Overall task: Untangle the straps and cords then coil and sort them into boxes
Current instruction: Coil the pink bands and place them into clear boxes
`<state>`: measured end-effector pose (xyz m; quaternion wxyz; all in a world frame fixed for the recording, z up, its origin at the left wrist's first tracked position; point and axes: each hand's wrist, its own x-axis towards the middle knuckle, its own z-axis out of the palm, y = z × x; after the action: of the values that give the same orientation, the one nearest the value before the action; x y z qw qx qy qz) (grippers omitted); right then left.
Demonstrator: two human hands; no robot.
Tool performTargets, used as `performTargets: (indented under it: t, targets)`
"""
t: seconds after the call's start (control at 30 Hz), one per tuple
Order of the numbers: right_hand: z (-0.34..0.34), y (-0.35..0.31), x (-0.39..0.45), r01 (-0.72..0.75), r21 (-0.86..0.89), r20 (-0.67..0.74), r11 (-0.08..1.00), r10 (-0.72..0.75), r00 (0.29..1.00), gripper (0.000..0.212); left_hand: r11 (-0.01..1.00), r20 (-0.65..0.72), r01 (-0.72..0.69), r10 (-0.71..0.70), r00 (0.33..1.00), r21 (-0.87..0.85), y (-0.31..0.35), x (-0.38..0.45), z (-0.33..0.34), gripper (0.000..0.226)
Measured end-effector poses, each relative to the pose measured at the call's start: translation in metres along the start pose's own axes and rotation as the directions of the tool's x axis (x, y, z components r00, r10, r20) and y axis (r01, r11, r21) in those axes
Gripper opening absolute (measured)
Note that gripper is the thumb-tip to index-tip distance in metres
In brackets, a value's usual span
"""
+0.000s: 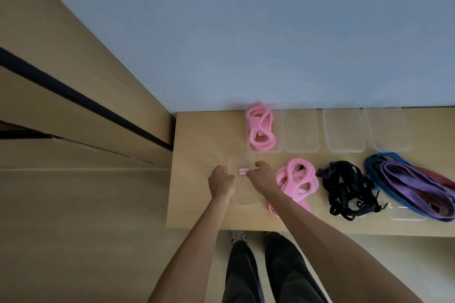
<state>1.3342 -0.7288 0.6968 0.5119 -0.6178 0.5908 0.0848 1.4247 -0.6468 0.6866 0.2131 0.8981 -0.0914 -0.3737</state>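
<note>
Both hands: left hand (221, 181) and right hand (262, 174) seem to grasp the clear box (242, 194) by its sides.
Pink bands (261, 129): coiled inside the far-left box (277, 130).

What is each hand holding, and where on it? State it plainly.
Both hold a clear lid with a red-and-white sticker: left hand grips its left edge, right hand its right side near the sticker.

Two bare forearms reach forward and slightly inward from the bottom of the frame, the right crossing farther up. The left hand (221, 183) is seen from the back, its fingers curled under at the knuckles. The right hand (262, 174) sits just beside it, fingers bent and spread. Whether either hand grips anything cannot be told. Below, two legs in dark trousers stand together.
</note>
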Motion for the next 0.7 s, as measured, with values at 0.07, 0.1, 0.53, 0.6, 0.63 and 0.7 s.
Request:
performTargets:
  t: [0.07,0.1,0.53,0.6,0.63,0.7]
  targets:
    - [0.004,0.004,-0.003,-0.013,0.024,-0.123,1.0,0.015,0.992,0.037,0.998,-0.043,0.048,-0.05,0.998,-0.045,-0.005,-0.004,0.001,0.018]
    - [0.005,0.007,-0.005,-0.036,0.035,-0.169,0.999,0.042,0.985,0.038,0.997,-0.06,0.054,-0.058,0.996,-0.06,-0.008,-0.004,0.003,0.02]
    - [0.004,0.012,-0.014,-0.084,0.228,-0.138,0.97,0.118,0.983,0.053,0.949,0.028,0.191,-0.19,0.981,-0.25,-0.019,-0.004,0.003,0.027]
    - [0.003,0.014,-0.018,-0.076,0.212,-0.089,0.974,0.097,0.991,0.046,0.946,0.035,0.191,-0.189,0.981,-0.263,-0.017,-0.008,-0.001,0.02]
    - [0.004,0.015,-0.021,-0.069,0.2,-0.072,0.977,0.085,0.994,0.043,0.952,0.029,0.189,-0.188,0.982,-0.242,-0.016,-0.011,-0.002,0.02]
    - [0.006,0.016,-0.024,-0.071,0.199,-0.067,0.977,0.086,0.994,0.04,0.97,-0.016,0.174,-0.179,0.984,-0.17,-0.014,-0.015,-0.004,0.03]
